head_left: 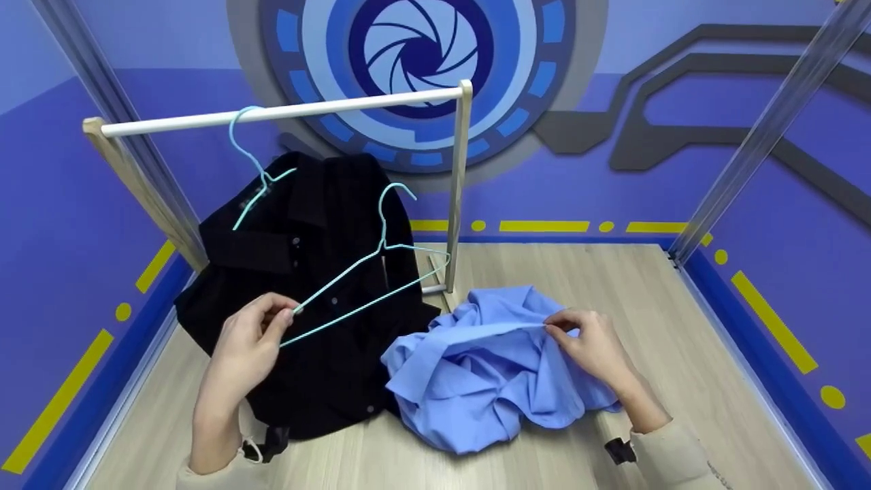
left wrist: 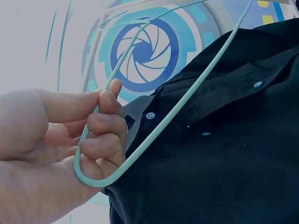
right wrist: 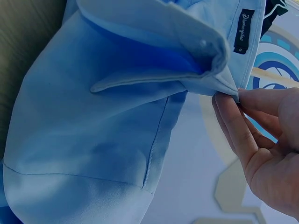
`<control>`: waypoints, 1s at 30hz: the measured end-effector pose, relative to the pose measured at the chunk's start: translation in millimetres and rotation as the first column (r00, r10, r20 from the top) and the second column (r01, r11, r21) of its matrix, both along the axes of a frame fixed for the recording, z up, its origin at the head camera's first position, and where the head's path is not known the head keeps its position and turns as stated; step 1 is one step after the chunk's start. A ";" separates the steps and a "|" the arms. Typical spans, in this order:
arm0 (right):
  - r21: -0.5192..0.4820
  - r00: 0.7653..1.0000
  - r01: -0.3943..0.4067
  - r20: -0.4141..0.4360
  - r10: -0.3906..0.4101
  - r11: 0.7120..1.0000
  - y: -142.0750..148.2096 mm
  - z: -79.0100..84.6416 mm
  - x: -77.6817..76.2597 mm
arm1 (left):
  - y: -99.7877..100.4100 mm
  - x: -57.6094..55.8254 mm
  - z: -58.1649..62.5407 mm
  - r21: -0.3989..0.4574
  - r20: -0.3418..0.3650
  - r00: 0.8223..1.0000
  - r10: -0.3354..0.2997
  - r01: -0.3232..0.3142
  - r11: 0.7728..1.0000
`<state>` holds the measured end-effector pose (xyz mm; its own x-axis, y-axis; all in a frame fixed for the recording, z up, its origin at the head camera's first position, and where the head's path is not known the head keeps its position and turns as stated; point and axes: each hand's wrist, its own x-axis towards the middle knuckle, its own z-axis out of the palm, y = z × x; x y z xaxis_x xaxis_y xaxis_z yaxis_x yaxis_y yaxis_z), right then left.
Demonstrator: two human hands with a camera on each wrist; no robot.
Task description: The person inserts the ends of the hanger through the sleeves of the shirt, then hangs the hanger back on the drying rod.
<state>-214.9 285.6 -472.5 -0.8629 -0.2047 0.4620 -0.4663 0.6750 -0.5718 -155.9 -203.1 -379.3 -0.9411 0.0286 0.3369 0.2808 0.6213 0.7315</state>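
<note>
My left hand (head_left: pixel 248 340) pinches one end of a mint-green wire clothes hanger (head_left: pixel 340 275), whose hook points up and whose far end reaches toward the rack's right post. In the left wrist view the hanger's rounded corner (left wrist: pixel 93 182) loops below my fingers. With thumb and fingertips my right hand (head_left: pixel 592 340) pinches the edge of a crumpled light-blue shirt (head_left: pixel 476 401). A collar and a dark label (right wrist: pixel 244 30) show on this shirt in the right wrist view. Behind the held hanger, a black shirt (head_left: pixel 326 367) hangs on a second mint-green hanger (head_left: pixel 238 136).
A clothes rack with a white bar (head_left: pixel 292 111) and wooden posts (head_left: pixel 460 184) stands at the back left. The black shirt's lower part spreads over the wood-patterned tabletop (head_left: pixel 680 327). Blue panels (head_left: pixel 769 224) with clear corner posts enclose the table.
</note>
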 end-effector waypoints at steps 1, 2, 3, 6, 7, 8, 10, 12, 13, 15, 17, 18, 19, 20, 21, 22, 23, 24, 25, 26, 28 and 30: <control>-0.001 1.000 -0.001 0.000 0.001 1.000 0.2 0.1 -0.3 | -0.8 0.2 0.1 0.003 0.000 1.000 -0.001 0.001 1.000; 0.001 1.000 0.000 -0.002 0.000 1.000 0.3 0.3 -0.5 | -1.5 0.4 0.2 0.007 0.000 1.000 -0.001 0.001 1.000; 0.002 1.000 0.001 -0.003 -0.001 1.000 0.5 0.5 -0.9 | -2.3 0.7 0.1 0.012 -0.001 1.000 -0.004 0.004 1.000; 0.005 1.000 0.009 0.005 -0.009 1.000 1.3 1.6 -1.8 | -4.3 1.3 -0.2 0.028 -0.011 1.000 -0.014 0.015 0.999; 0.002 1.000 0.011 0.011 -0.011 1.000 1.5 2.0 -1.9 | -4.9 1.4 -0.4 0.034 -0.015 1.000 -0.018 0.019 0.999; 0.001 1.000 0.013 0.020 -0.013 1.000 1.6 2.5 -2.0 | -5.4 1.5 -0.5 0.041 -0.018 1.000 -0.025 0.025 0.999; -0.004 0.999 0.015 0.039 -0.015 1.000 2.0 3.1 -2.4 | -6.1 1.8 -0.7 0.059 -0.023 0.999 -0.039 0.041 0.997; -0.008 0.998 0.014 0.053 -0.013 1.000 2.2 3.3 -2.9 | -6.5 1.9 -0.8 0.079 -0.024 0.998 -0.055 0.057 0.995; -0.010 0.998 0.012 0.057 -0.011 1.000 2.3 3.2 -3.3 | -6.6 2.0 -0.8 0.090 -0.024 0.998 -0.063 0.065 0.994; -0.006 0.998 0.013 0.059 -0.012 1.000 2.8 2.7 -4.4 | -6.8 2.1 -1.2 0.114 -0.024 0.997 -0.075 0.078 0.990; -0.004 0.998 0.010 0.059 -0.010 1.000 3.4 2.1 -5.5 | -7.0 2.2 -1.9 0.134 -0.025 0.996 -0.086 0.088 0.987; -0.002 0.998 0.011 0.060 -0.011 1.000 3.8 1.8 -6.2 | -7.1 2.0 -2.5 0.144 -0.026 0.995 -0.092 0.095 0.985; -0.002 0.998 0.012 0.062 -0.012 1.000 4.3 1.4 -6.8 | -7.2 1.8 -3.2 0.157 -0.027 0.995 -0.100 0.103 0.982; -0.002 0.998 0.013 0.067 -0.012 1.000 4.8 1.2 -7.4 | -7.3 1.4 -4.0 0.169 -0.029 0.994 -0.107 0.111 0.979; -0.003 0.997 0.013 0.073 -0.013 1.000 5.4 0.9 -7.9 | -7.3 0.9 -5.0 0.179 -0.030 0.993 -0.115 0.118 0.977; -0.003 0.997 0.015 0.079 -0.015 1.000 5.9 0.7 -8.5 | -7.5 0.4 -6.0 0.188 -0.031 0.992 -0.122 0.126 0.974; -0.004 0.996 0.018 0.085 -0.017 1.000 6.6 0.3 -9.0 | -7.7 0.0 -7.2 0.198 -0.033 0.991 -0.130 0.134 0.971; -0.002 0.996 0.020 0.091 -0.020 1.000 7.0 0.1 -9.5 | -8.0 -0.4 -8.3 0.206 -0.035 0.990 -0.137 0.142 0.968; -0.002 0.995 0.021 0.096 -0.021 1.000 7.3 -0.1 -9.9 | -8.4 -0.6 -9.5 0.212 -0.038 0.989 -0.144 0.149 0.966; 0.001 0.995 0.024 0.101 -0.024 1.000 7.7 -0.3 -10.4 | -9.0 -1.2 -11.3 0.212 -0.045 0.988 -0.149 0.155 0.965; 0.000 0.994 0.026 0.108 -0.025 1.000 8.2 -0.7 -11.1 | -10.1 -1.7 -13.3 0.221 -0.053 0.985 -0.164 0.172 0.960; 0.001 0.993 0.027 0.114 -0.027 1.000 8.7 -0.8 -11.7 | -10.9 -2.3 -14.8 0.231 -0.057 0.982 -0.178 0.186 0.955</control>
